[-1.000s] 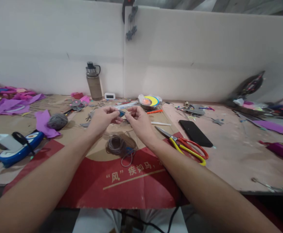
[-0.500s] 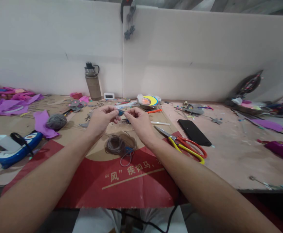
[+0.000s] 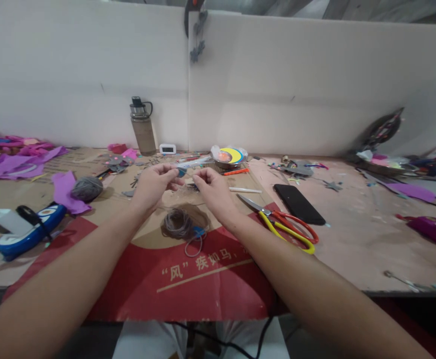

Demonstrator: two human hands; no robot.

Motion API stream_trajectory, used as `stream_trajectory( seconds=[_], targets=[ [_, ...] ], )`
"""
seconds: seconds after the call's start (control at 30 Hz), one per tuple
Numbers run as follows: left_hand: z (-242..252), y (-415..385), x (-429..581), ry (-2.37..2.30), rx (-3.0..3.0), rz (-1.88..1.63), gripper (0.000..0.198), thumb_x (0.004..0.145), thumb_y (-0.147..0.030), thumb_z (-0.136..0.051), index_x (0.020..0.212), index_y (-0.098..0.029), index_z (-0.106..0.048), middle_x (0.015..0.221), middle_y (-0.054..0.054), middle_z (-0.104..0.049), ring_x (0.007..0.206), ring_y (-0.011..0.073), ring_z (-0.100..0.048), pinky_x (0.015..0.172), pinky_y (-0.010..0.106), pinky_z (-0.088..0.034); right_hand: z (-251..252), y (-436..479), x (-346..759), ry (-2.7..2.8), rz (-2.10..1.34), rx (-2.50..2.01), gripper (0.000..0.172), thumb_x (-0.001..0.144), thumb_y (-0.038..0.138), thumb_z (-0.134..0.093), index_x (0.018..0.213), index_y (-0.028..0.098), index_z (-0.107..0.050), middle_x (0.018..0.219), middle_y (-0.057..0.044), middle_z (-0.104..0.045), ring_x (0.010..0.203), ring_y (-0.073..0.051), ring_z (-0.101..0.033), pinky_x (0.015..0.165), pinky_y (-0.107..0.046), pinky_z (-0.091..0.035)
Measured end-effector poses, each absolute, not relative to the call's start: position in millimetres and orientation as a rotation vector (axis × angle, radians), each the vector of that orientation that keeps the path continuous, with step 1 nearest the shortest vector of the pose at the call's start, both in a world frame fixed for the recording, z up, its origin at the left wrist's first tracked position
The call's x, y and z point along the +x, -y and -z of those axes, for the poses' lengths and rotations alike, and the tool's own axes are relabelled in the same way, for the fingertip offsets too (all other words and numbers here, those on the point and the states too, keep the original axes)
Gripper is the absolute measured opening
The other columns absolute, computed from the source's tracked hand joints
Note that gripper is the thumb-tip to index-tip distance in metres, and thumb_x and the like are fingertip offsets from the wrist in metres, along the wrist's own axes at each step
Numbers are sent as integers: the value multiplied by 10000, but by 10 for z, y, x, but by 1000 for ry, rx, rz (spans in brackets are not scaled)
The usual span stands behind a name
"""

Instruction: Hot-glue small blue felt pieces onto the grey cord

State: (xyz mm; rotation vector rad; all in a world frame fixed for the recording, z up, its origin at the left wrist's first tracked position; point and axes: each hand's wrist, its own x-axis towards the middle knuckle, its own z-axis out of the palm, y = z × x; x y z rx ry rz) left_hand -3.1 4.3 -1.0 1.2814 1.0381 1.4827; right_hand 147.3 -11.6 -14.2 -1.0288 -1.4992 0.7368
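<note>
A small blue piece point(image 3: 181, 172), perhaps felt, is pinched between the thumb and fingers of my left hand point(image 3: 153, 183). Just right of it, my right hand point(image 3: 212, 190) is closed in a pinch, and whatever is between its fingertips is too small to make out. Both hands are raised over the cardboard sheet point(image 3: 188, 309), a narrow gap between them. Below them lies a loose coil of grey cord point(image 3: 177, 223), with a bit of blue point(image 3: 199, 231) and a cord loop at its right side.
Scissors point(image 3: 272, 219) with red and yellow handles lie beside a black phone point(image 3: 299, 204) on the right. A bottle point(image 3: 143, 132), a small white clock point(image 3: 167, 149) and a metal bowl point(image 3: 223, 163) stand at the back. Left are a grey yarn ball point(image 3: 87, 188) and purple scraps point(image 3: 19, 164).
My hands have drawn slightly apart, the left with the blue piece moving a little left. The right fingertips are now clear of the blue piece.
</note>
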Motion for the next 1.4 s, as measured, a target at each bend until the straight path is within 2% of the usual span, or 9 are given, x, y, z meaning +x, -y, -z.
stream_trajectory(
  seconds=[0.2,0.37,0.47,0.6,0.73,0.93,1.17,1.27,1.4],
  targets=[
    [-59,-124,-147,-983,1048,-1633,57,734,-144,-654,732,-140,-597,687,12,-659,602,107,-662,488,164,-472,203,341,1376,1958,-557,-842,132,882,216,-500,848,203,-626,835,-21,-638,800,-144,-553,779,-280,-413],
    [-175,-176,-291,-839,806,-1663,40,790,-209,-633,773,-174,-643,740,-3,-679,591,54,-623,452,120,-428,121,422,1460,2321,-373,-629,335,945,379,-458,729,197,-638,824,-50,-646,867,-170,-564,838,-302,-407],
    [-197,-202,-354,-822,827,-1651,53,786,-244,-651,773,-193,-656,770,-3,-690,552,50,-583,421,137,-402,65,309,1644,2062,-274,-1041,383,959,413,-392,726,193,-602,752,-53,-626,748,-168,-558,726,-303,-407],
    [-167,-208,-352,-814,907,-1658,54,738,-228,-683,771,-191,-661,786,7,-692,588,70,-592,435,160,-400,146,101,1889,1980,-180,-1665,232,818,392,-611,781,164,-621,779,-131,-660,730,-221,-592,672,-332,-412],
    [-120,-193,-297,-826,972,-1678,74,698,-208,-697,751,-179,-655,749,-1,-663,639,89,-597,482,168,-414,315,-22,1974,2077,-284,-1822,93,736,251,-636,691,170,-637,778,-159,-684,678,-234,-620,604,-321,-410],
    [-61,-196,-278,-838,1001,-1694,151,634,-229,-750,719,-153,-651,660,-21,-592,569,62,-513,502,161,-398,350,-99,1972,1770,-615,-1667,75,693,281,-640,691,207,-628,607,-36,-626,581,-186,-573,541,-288,-403],
    [-61,-201,-274,-907,968,-1672,150,608,-207,-758,660,-139,-635,591,-34,-547,488,38,-448,444,152,-346,169,-2,1810,1424,-776,-1285,312,699,214,-544,1010,226,-513,924,-65,-645,729,-185,-615,590,-312,-495],
    [-53,-202,-270,-950,963,-1648,157,610,-210,-768,639,-142,-629,559,-33,-536,473,37,-443,431,146,-334,111,89,1727,1425,-874,-1016,330,706,184,-490,1030,241,-461,1032,-57,-626,761,-160,-613,596,-297,-520],
    [-16,-222,-268,-957,988,-1636,169,604,-219,-781,638,-139,-635,558,-20,-551,473,40,-444,430,145,-339,68,195,1669,1488,-897,-838,312,751,192,-493,1055,238,-442,1020,-40,-626,699,-124,-569,606,-283,-520]
  ],
)
